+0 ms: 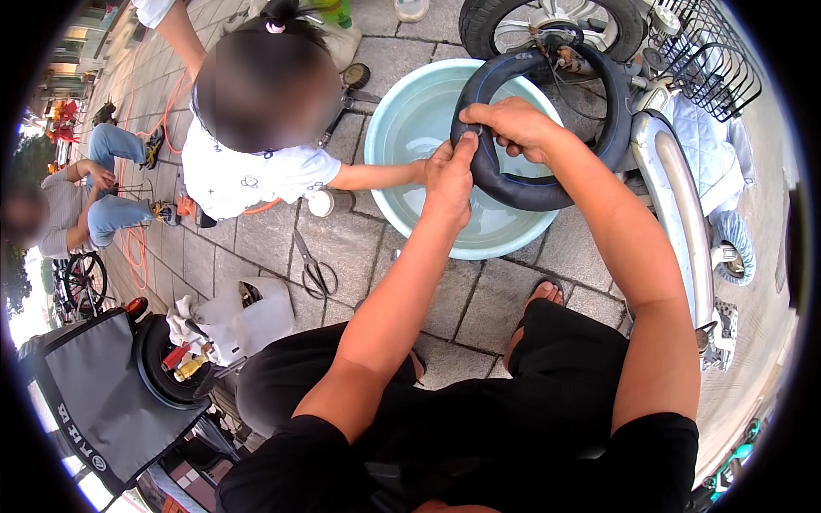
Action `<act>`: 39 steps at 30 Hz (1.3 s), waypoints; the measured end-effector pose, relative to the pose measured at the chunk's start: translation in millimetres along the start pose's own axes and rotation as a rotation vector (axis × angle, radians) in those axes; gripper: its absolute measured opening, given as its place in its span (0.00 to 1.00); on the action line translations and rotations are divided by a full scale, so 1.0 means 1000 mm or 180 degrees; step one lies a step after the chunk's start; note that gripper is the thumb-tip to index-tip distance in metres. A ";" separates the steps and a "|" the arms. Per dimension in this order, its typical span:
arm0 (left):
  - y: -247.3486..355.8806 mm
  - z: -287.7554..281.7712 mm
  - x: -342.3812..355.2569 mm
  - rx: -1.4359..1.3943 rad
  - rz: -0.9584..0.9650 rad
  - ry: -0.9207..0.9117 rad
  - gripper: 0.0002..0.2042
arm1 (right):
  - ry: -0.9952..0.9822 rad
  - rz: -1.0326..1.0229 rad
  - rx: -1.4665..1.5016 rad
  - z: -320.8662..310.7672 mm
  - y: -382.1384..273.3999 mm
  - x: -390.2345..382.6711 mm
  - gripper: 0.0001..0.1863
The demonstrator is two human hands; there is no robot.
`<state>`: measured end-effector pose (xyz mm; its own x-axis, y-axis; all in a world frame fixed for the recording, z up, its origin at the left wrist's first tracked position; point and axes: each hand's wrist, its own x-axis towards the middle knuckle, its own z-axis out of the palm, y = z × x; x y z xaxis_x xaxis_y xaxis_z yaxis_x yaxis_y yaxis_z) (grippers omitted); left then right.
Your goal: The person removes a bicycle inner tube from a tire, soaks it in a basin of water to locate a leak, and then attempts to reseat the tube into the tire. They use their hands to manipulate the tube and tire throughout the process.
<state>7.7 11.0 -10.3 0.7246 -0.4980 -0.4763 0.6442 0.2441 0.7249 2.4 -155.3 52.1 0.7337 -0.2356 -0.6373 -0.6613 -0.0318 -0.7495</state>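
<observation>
A black inner tube (539,192) with a thin blue line is held over a light-blue plastic basin (376,205) containing water. My left hand (449,179) grips the tube's left side with the thumb raised against it. Just above, my right hand (517,128) has thumb and fingers closed on the same stretch of tube. Another person's hand (416,171) reaches to the basin beside my left hand, its fingertips hidden behind it.
A wheel (611,30), wire basket (710,51) and scooter body (676,231) line the right. Scissors (315,274), a tool bag (261,312) and a grey cover (111,393) lie left. Two people (256,179) (128,214) are left; another's arm (175,34) is above.
</observation>
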 end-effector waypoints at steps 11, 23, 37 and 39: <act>0.023 0.011 0.011 -0.0374 -0.0257 0.0096 0.11 | 0.0340 -0.0299 0.0537 0.004 0.018 0.009 0.13; 0.016 0.016 0.018 0.0817 0.1429 -0.0185 0.09 | 0.0168 -0.0246 0.1633 0.022 0.006 0.001 0.13; 0.043 0.011 0.014 -0.0183 -0.0107 -0.0331 0.28 | -0.0143 -0.0131 0.1654 0.005 0.014 0.013 0.11; 0.047 0.012 0.012 -0.0070 -0.0061 -0.0184 0.21 | -0.0153 -0.0162 0.1615 0.006 0.013 0.014 0.11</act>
<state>43.4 6.2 23.8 0.6973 -0.5498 -0.4599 0.6634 0.2520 0.7046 5.0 -153.7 31.8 0.7772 -0.2007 -0.5963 -0.4741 0.4364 -0.7647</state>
